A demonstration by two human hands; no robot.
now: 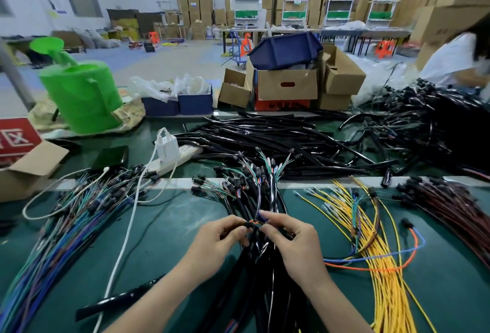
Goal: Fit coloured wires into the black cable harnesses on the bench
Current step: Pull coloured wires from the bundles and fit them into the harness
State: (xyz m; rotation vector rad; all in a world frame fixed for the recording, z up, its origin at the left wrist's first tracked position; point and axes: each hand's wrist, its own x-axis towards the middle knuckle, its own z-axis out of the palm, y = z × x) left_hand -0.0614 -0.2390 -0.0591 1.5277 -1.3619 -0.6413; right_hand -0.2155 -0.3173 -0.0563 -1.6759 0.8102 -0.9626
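Centrally, near the front edge of the green worktop (169, 229), both hands are seen pinched together over a bundle of black cable harnesses (262, 274). The left hand (220, 240) is closed on the black end of one harness; the right hand (294, 242) is closed on short coloured wires (258, 220) at that same end, fingertips of the two hands almost touching.

Containers, noted along the far edge of the worktop: a brown cardboard box (287, 84) topped by an overturned dark blue bin (285, 50); smaller open cardboard boxes (234, 88) on either side of it; two low blue trays (177, 104) holding crumpled clear plastic bags. A green watering can (84, 94) stands towards the far left corner. An open cardboard carton (29, 171) lies at the left edge; its contents cannot be made out.

Surroundings: a heap of black sleeving (278, 139) is spread behind the harnesses. Yellow wires (381, 261) lie just right of the hands, crossed by one orange and one blue lead (413, 242); dark red leads (456, 208) occupy the right edge. Blue-green wire bundles (63, 229) lie to the left, overlaid by a white charging cable (127, 237) running from a white power strip (175, 157). A dark phone (110, 156) rests beside the strip. A person in white (450, 59) is partly visible at the far right corner.
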